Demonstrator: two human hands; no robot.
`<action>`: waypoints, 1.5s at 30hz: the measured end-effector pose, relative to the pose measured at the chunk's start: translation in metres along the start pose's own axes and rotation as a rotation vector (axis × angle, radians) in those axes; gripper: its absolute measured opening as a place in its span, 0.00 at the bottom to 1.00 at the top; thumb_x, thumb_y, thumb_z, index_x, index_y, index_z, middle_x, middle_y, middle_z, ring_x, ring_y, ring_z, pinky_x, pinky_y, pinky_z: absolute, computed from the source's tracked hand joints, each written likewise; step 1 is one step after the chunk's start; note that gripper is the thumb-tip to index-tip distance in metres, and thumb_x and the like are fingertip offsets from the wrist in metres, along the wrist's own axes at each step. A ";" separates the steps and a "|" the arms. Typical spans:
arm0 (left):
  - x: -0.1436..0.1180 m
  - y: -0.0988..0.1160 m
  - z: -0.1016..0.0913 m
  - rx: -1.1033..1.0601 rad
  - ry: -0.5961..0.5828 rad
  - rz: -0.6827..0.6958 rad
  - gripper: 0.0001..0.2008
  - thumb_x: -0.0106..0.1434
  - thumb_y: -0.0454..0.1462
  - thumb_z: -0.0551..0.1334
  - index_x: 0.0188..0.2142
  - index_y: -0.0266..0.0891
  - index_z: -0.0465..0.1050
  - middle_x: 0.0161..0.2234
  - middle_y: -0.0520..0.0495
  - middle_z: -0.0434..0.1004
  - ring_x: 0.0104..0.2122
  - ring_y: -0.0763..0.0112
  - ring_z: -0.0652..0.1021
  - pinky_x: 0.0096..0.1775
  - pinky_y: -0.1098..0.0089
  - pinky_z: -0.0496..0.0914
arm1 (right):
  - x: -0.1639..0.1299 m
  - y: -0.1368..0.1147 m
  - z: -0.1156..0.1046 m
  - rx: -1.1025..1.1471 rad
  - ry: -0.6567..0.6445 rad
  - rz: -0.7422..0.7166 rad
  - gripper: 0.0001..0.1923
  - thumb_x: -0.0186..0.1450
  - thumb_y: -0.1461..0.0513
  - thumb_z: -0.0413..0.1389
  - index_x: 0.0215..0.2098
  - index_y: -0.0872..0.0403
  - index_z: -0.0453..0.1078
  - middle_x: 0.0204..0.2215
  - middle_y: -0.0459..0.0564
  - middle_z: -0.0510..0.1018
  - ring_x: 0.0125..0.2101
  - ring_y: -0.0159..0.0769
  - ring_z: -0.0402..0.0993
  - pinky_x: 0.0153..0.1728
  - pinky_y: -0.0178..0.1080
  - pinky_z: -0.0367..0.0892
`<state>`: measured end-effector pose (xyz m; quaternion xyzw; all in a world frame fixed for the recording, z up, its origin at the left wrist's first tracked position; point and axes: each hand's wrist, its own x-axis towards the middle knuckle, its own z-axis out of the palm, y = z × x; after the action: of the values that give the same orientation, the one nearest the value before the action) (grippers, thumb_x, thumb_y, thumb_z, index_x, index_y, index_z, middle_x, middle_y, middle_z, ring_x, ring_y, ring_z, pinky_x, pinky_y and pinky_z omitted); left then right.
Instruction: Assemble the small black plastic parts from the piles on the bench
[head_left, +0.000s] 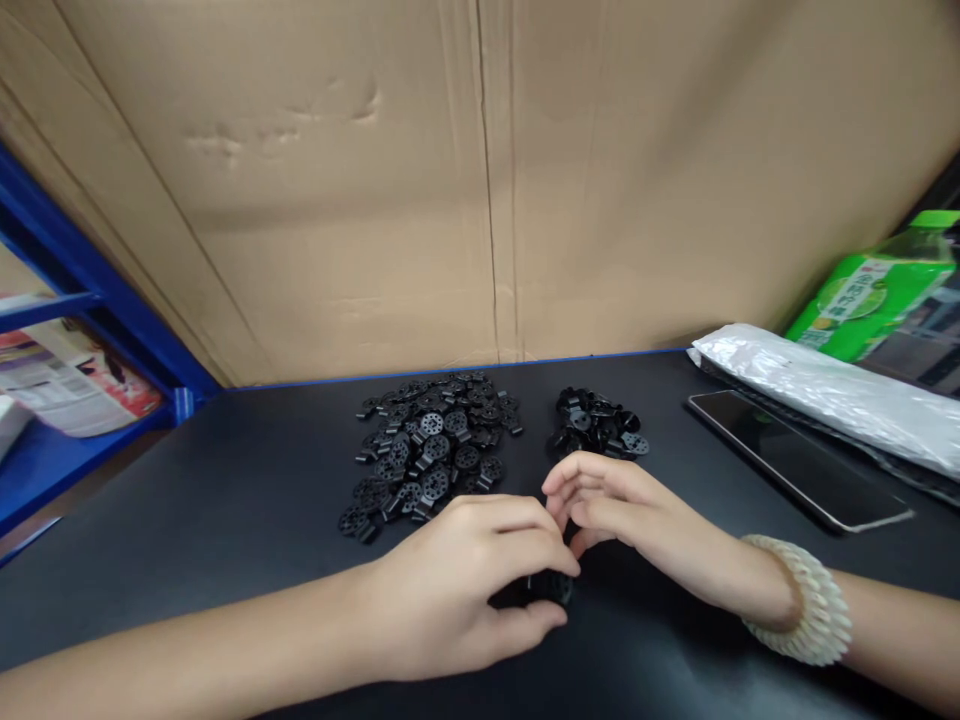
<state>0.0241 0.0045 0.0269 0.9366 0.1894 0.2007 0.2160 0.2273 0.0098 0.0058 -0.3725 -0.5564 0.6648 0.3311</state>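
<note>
My left hand [480, 585] is closed around a small round black plastic part [556, 588], gripped between thumb and fingers just above the table. Close by on the right, my right hand [615, 505] has its fingers curled and its fingertips bunched near the left fingers. Whatever lies between the right fingertips is dark and mostly hidden. Beyond my left hand spreads a large pile of black plastic parts with round perforated discs and short tabs [435, 450]. A smaller heap of glossy black pieces [596, 420] sits beyond my right hand.
The black tabletop [225, 500] ends at a cardboard wall [337, 200]. A phone [795, 455] lies at right beside a silvery plastic package [840, 390]. Behind that is a bottle with a green label [862, 300]. A blue metal frame [97, 270] stands at left.
</note>
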 end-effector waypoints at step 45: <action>-0.002 0.000 0.029 -0.021 0.245 0.095 0.09 0.63 0.22 0.55 0.33 0.31 0.71 0.32 0.44 0.73 0.30 0.74 0.72 0.33 0.75 0.70 | -0.019 -0.011 0.021 -0.333 -0.324 0.138 0.10 0.62 0.74 0.43 0.36 0.54 0.57 0.28 0.43 0.71 0.28 0.30 0.75 0.36 0.41 0.74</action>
<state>0.0359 -0.0058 0.0027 0.9106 0.1678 0.3257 0.1914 0.2189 -0.0146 0.0210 -0.3474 -0.6774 0.6362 0.1253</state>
